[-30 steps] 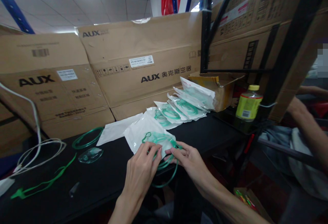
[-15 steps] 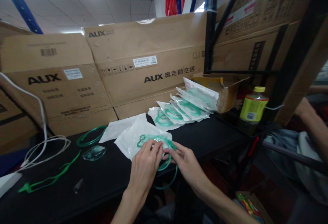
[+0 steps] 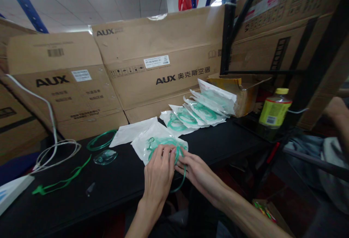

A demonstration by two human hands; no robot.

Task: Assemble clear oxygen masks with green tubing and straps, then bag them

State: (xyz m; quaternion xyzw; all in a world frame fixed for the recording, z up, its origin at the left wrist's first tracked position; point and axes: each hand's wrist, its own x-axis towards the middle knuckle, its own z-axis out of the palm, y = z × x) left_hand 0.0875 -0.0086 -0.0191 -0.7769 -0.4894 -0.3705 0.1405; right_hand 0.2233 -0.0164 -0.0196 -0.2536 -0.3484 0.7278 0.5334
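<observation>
At the table's front edge, my left hand (image 3: 160, 163) is closed over the near side of a clear-fronted white pouch (image 3: 140, 149) and the green tubing there; my fingers hide the exact grip. My right hand (image 3: 192, 167) pinches the coiled green tubing (image 3: 178, 153) at the pouch's right end. A loop of that tubing hangs down below my fingers. More green tubing shows in the pouch, with a small green ring-shaped piece near its top. Behind this pouch lies a flat white packet (image 3: 133, 132).
Several pouches of green tubing (image 3: 176, 121) lean in a row at the back. Left are a tubing coil (image 3: 100, 141), a clear mask (image 3: 105, 157), a green strap (image 3: 64, 183), a small clear piece (image 3: 90, 189) and white cable (image 3: 51, 114). A bottle (image 3: 275, 111) stands right. A person's arm (image 3: 338, 112) shows beyond.
The hanging tubing loop has become smaller and drawn in toward the pouch. Both hands remain at the pouch; the whole view has shifted slightly.
</observation>
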